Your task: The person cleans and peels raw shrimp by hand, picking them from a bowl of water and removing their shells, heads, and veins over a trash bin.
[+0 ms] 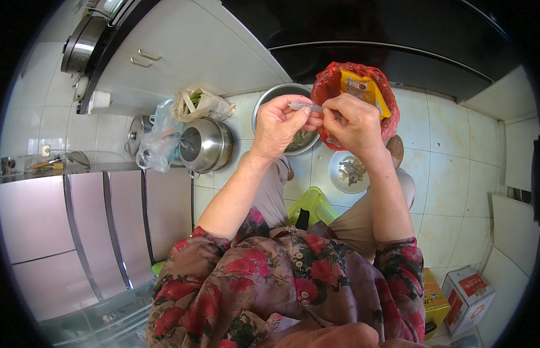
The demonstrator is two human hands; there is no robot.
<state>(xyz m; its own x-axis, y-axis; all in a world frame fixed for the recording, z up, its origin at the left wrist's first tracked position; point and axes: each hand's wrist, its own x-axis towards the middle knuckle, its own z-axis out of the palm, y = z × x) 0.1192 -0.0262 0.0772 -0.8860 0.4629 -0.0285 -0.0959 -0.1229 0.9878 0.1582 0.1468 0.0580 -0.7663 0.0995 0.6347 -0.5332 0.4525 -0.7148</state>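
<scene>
A small greyish, translucent shrimp [305, 107] is held up between my two hands. My left hand [277, 127] pinches one end between thumb and fingers. At the other end, the closed fingers of my right hand [356, 120] grip it, partly hiding it. Below my hands is a metal basin [283, 88] with greyish pieces in it, partly covered by my left hand. Beneath my right wrist, a white bowl [335, 179] holds several grey shrimp [352, 169]. A red plastic bag [324, 81] lines a container just beyond my right hand.
A yellow packet [364, 90] lies in the red bag. To the left are a steel pot [215, 145], a clear plastic bag [161, 139] and a pale bag of greens [203, 106]. A green stool [312, 204] shows beneath me. Boxes [467, 301] stand at lower right.
</scene>
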